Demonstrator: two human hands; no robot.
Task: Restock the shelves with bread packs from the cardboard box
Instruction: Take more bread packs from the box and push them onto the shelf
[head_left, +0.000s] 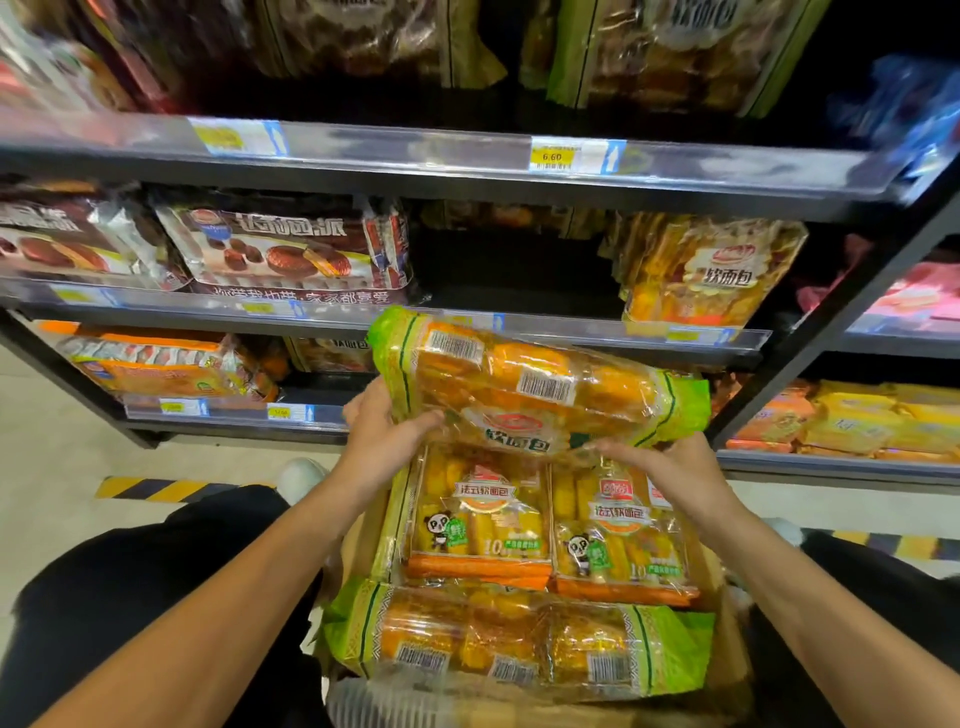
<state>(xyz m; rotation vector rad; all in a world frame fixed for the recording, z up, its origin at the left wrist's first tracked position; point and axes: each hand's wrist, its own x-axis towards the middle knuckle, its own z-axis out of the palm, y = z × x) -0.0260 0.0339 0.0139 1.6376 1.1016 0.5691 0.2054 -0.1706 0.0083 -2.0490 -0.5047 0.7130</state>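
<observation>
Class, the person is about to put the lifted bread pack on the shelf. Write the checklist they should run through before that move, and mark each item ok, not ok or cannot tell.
1. Both hands on the pack: left hand and right hand hold the green-ended bread pack from below. Ok.
2. Pack lifted free of the cardboard box: it sits above the packs left inside. Ok.
3. Free spot on the shelf: a dark gap shows on the middle shelf, left of the yellow bread pack. Ok.
4. Gap deep enough for the pack: too dark to judge. Cannot tell.
5. Price label matches the pack: the label is partly hidden behind it. Cannot tell.
</observation>
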